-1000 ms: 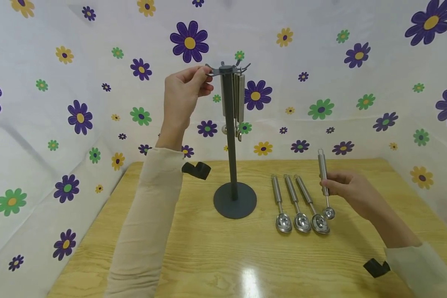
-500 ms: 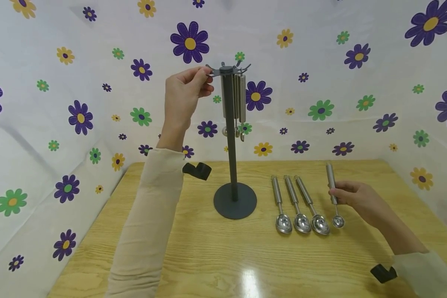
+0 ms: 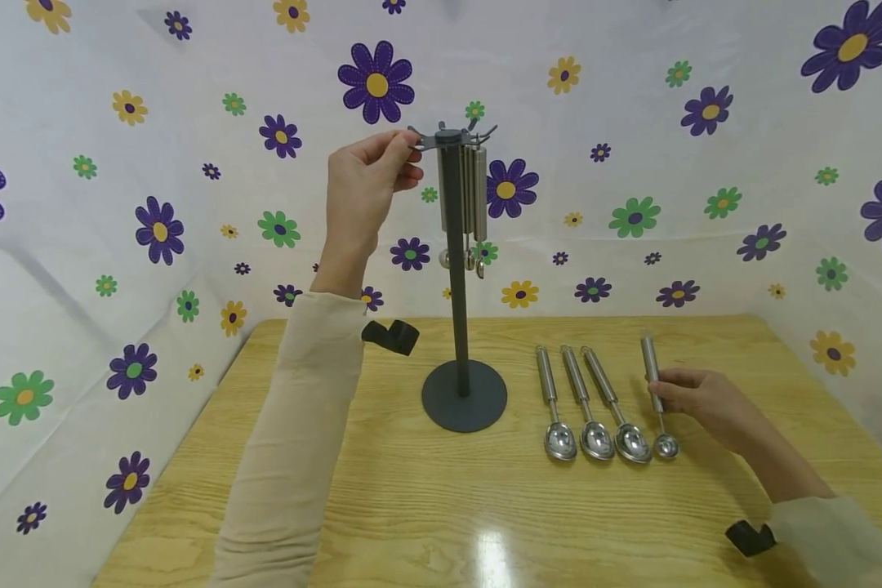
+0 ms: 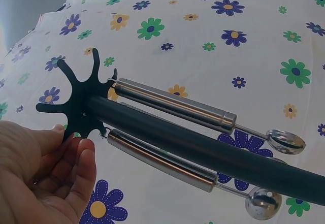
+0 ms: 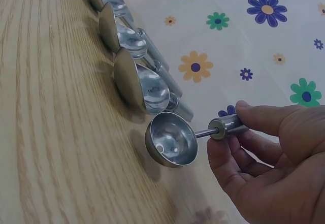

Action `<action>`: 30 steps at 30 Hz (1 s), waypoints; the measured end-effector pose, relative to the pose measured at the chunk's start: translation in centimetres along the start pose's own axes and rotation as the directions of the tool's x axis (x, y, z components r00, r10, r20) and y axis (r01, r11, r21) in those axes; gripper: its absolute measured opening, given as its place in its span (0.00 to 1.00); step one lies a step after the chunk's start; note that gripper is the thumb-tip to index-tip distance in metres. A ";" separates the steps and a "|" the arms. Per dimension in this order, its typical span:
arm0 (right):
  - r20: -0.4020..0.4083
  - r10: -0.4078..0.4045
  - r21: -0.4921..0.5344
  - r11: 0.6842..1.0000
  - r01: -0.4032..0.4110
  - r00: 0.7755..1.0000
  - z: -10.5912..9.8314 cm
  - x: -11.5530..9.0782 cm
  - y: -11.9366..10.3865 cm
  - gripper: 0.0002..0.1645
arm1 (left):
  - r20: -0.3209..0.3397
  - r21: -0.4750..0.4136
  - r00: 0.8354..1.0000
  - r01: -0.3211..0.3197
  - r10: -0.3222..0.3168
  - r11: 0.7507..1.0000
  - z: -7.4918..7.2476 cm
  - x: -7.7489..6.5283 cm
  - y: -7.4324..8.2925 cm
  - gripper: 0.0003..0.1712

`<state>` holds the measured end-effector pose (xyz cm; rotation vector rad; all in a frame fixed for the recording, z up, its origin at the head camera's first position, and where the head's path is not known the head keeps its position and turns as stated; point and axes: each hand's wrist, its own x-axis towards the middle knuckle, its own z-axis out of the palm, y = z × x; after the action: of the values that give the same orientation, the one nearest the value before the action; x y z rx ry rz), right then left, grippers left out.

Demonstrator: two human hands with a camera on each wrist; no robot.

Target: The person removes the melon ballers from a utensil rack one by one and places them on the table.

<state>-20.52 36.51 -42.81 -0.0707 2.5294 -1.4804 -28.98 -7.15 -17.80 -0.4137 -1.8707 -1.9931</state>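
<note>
My left hand (image 3: 367, 184) pinches one arm of the hooked top (image 4: 81, 107) of a dark stand (image 3: 457, 286). From other hooks hang several steel scoops (image 4: 172, 104), with handles up and small bowls down. Low over the right of the table, my right hand (image 3: 713, 404) holds a small steel scoop (image 5: 172, 140) by its handle, thumb on one side and fingers on the other. Its round bowl is beside the rightmost of three larger scoops (image 3: 595, 441) lying in a row; whether the bowl touches the wood cannot be told.
The stand's round base (image 3: 465, 408) rests on the wooden table (image 3: 382, 506), left of the row of scoops. A flower-patterned cloth (image 3: 265, 65) hangs behind and at both sides.
My right hand has come down and right with the small scoop, then shifted slightly left toward the row. The left hand keeps its place; the hanging scoops have swung slightly.
</note>
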 end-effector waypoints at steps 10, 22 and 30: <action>-0.005 -0.002 0.017 1.000 0.002 1.000 0.3 0.6 0.5 0.37 | -0.007 0.001 1.000 -0.003 0.003 1.000 0.0 0.0 0.0 0.13; -0.044 0.026 -0.035 0.999 -0.027 0.999 1.0 1.3 0.9 0.38 | -0.003 0.000 1.000 0.000 0.000 1.000 0.0 0.0 0.0 0.13; -0.047 0.046 -0.005 0.999 -0.046 0.998 1.3 1.8 1.1 0.37 | -0.002 -0.001 1.000 0.006 -0.006 1.000 0.0 0.0 0.0 0.13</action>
<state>-21.97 35.64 -44.68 0.0213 2.5545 -1.4741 -28.98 -7.13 -17.82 -0.4072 -1.8715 -1.9978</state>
